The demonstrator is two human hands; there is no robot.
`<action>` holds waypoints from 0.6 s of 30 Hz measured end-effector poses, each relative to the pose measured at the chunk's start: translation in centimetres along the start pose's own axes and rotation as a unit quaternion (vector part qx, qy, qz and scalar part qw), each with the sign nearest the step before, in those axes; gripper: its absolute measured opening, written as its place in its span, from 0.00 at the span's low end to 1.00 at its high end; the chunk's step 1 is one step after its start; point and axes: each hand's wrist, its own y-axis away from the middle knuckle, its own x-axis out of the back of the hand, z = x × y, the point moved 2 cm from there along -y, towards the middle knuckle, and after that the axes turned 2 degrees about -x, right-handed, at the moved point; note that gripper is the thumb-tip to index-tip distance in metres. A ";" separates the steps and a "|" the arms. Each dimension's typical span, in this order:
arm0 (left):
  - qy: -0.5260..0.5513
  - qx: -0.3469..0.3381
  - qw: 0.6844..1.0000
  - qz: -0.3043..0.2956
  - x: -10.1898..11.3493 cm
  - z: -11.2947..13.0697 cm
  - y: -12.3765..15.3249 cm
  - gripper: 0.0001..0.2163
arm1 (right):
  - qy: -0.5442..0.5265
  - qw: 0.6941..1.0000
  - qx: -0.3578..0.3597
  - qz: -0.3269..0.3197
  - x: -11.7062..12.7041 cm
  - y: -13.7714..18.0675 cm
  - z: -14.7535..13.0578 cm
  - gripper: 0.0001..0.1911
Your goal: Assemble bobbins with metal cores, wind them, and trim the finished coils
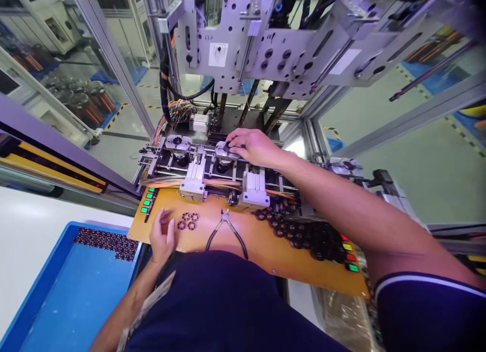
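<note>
"Where's the black part?" (227,146)

"Right there on the middle clamp (220,151), under the fingertips of the right hand (253,145)! Fingers bent, thumb curled in below them."

"Pinching it?"

"Can't tell from here; the fingers cover most of it. The arm stretches clear over the front of the machine."

"And beside it?"

"Second clamp (177,143), off to the left, with a dark centre of its own. In front, the board (260,243), orange all over, and four rings (193,221) lying in a little square on it."

"The left hand (162,239)?"

"Just left of those rings, palm up, fingers loosely curled and apart from the thumb, nothing visible in the grip."

"Cutters (225,217) too!"

"Yes, flat on the board right of the rings, handles spread towards the person. Then a crowd of black rings (299,233) on the right, running up near the coloured buttons (347,246)."

"Far left?"

"A blue tray (81,291), small rings (106,243) packed at its far end. And overhead, a big steel plate (237,43)!"
</note>
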 end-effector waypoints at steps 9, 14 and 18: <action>-0.008 -0.002 1.000 -0.018 -0.1 0.0 -0.2 0.20 | 0.107 0.992 -0.040 -0.055 0.0 -0.6 -0.8 0.12; -0.011 0.005 1.000 -0.015 -0.1 0.1 -0.2 0.20 | 0.144 0.986 -0.045 -0.078 0.2 -0.7 -1.5 0.14; -0.013 0.007 1.000 -0.014 -0.1 0.1 -0.2 0.20 | 0.157 0.984 -0.037 -0.081 0.0 -0.6 -1.6 0.15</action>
